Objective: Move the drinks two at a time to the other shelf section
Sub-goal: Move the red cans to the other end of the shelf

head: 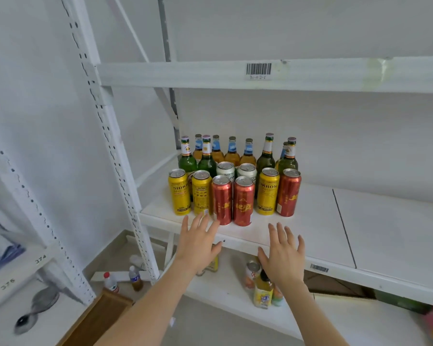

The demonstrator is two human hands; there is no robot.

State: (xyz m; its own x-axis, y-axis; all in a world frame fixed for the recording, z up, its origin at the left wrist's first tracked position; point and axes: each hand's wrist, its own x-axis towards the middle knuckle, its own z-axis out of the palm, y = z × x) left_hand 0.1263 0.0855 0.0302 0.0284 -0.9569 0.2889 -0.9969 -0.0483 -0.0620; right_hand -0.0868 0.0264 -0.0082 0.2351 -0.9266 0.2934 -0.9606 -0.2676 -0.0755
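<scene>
1. The drinks stand upright in a tight group on the left part of the white middle shelf [310, 221], left of a seam [343, 228] in the shelf board.
2. Front row, left to right: two yellow cans [178, 192], two red cans [243, 201] set slightly forward, a third yellow can [268, 191] and a third red can [288, 192].
3. Two white-and-green cans [226, 169] stand just behind the forward red pair.
4. The back rows hold green glass bottles [186, 159] and amber bottles with blue neck labels [232, 151], all capped.
5. The left hand [198, 243] is released, its fingers spread and holding nothing. Its fingertips lie at the base of the second yellow can and the nearest red can; whether they touch cannot be told.
6. The right hand [284, 255] is also released, fingers spread. It hovers over the front edge of the shelf, apart from the cans.
7. The lower shelf [223, 290] carries a can and a yellow juice bottle [261, 293] below the right hand.
8. Two small bottles [135, 278] stand on the floor beside the upright post.
9. A barcode label [258, 69] is fixed to the upper beam.
</scene>
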